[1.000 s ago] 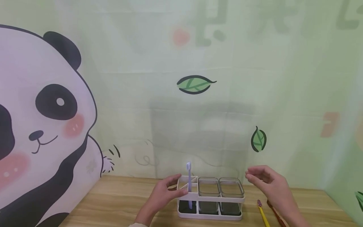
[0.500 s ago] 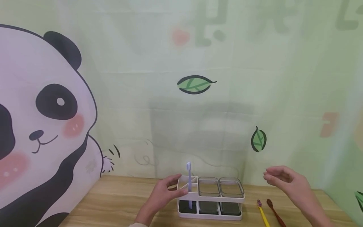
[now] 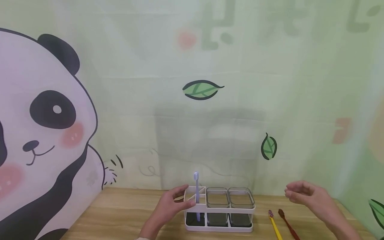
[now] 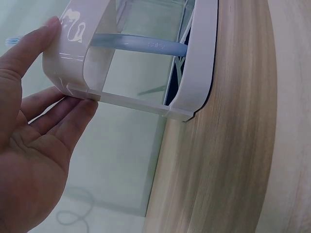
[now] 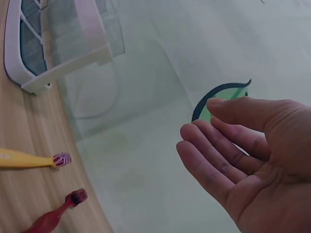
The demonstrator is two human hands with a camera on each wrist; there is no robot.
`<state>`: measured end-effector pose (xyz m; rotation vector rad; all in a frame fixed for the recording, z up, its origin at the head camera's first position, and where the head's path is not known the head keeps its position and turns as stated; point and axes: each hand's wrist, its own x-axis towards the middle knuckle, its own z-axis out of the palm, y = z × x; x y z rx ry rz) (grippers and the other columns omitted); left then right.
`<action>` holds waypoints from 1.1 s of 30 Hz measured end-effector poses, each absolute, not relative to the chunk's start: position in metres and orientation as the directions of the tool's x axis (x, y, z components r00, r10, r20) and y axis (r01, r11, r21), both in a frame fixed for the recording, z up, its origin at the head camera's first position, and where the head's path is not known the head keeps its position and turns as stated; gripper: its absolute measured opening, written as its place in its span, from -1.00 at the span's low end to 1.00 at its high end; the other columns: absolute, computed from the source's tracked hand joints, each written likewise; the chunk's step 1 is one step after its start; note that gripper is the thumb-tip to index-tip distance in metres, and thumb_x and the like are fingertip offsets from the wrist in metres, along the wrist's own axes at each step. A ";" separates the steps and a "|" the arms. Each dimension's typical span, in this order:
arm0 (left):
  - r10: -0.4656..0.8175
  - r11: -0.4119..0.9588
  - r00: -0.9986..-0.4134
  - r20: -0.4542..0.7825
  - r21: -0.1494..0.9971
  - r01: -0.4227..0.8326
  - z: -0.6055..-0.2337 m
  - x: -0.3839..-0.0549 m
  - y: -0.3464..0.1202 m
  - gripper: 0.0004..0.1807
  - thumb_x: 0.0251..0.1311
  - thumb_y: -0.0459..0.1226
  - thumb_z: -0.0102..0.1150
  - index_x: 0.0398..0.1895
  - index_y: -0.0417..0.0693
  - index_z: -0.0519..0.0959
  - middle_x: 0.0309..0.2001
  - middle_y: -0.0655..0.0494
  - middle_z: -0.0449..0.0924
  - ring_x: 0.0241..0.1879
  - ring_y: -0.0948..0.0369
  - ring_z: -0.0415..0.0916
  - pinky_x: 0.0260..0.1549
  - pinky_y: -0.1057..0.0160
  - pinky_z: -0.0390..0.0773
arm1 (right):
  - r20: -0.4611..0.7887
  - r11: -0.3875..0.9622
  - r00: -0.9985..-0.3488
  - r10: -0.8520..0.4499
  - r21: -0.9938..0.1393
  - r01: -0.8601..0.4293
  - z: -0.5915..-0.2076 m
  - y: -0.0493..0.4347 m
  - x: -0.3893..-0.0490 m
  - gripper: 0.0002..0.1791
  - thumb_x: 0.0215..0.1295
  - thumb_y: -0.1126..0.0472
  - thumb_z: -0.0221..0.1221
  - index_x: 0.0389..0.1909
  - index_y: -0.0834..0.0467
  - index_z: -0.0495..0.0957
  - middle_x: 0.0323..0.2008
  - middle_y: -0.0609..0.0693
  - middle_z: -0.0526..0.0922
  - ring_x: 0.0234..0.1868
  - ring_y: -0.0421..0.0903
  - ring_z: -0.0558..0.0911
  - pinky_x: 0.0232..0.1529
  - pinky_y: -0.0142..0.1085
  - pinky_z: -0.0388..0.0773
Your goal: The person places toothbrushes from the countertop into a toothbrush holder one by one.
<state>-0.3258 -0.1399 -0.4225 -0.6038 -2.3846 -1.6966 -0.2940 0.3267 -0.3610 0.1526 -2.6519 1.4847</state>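
A white toothbrush holder [image 3: 220,210] stands on the table, with a light blue toothbrush [image 3: 197,186] upright in its divided left section. My left hand [image 3: 168,206] grips the holder's left end, thumb on the front band and fingers around the side, as the left wrist view shows up close. Two clear cups [image 3: 241,198] sit in the other sections. Held in the air to the right, my right hand [image 3: 312,196] has loosely bent fingers with nothing in them. Below and left of it lie a yellow toothbrush [image 3: 274,225] and a red-brown toothbrush [image 3: 288,224], side by side.
The wooden table [image 3: 126,213] meets a pale green backdrop [image 3: 135,100] printed with a panda [image 3: 45,80] and leaves. Between the holder and the two lying toothbrushes runs a strip of bare wood.
My right hand has moved right, away from the holder and off the lying toothbrushes. The left hand keeps its grip on the holder. The head view has shifted slightly.
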 end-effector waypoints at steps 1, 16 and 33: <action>0.232 0.277 -0.908 0.348 0.872 0.405 -0.423 -0.326 -0.140 -0.22 0.21 -0.20 0.57 0.41 -0.41 0.48 0.30 -0.38 0.56 0.25 -0.31 0.55 0.15 -0.16 0.65 | 0.126 0.521 -0.991 -0.041 -0.844 -0.129 -0.363 0.328 -0.296 -0.45 0.52 0.01 0.32 0.25 0.37 0.54 0.08 0.15 0.75 -0.02 -0.04 0.76 0.03 -0.12 0.74; 0.228 0.261 -0.913 0.338 0.882 0.392 -0.425 -0.327 -0.141 -0.22 0.21 -0.22 0.58 0.42 -0.40 0.48 0.30 -0.38 0.56 0.25 -0.31 0.56 0.13 -0.14 0.66 | 0.024 0.503 -0.999 -0.046 -0.863 -0.044 -0.401 0.347 -0.314 -0.56 0.52 0.17 0.30 0.17 0.45 0.55 0.00 0.15 0.74 0.03 0.19 0.74 0.07 0.02 0.73; 0.238 0.253 -0.910 0.339 0.883 0.395 -0.425 -0.329 -0.140 -0.22 0.23 -0.22 0.56 0.42 -0.42 0.47 0.30 -0.39 0.55 0.25 -0.31 0.56 0.13 -0.14 0.67 | 0.006 0.554 -0.999 -0.034 -0.832 -0.024 -0.437 0.355 -0.320 -0.54 0.46 0.22 0.33 0.16 0.51 0.56 -0.06 0.15 0.74 -0.05 0.11 0.72 -0.05 -0.06 0.75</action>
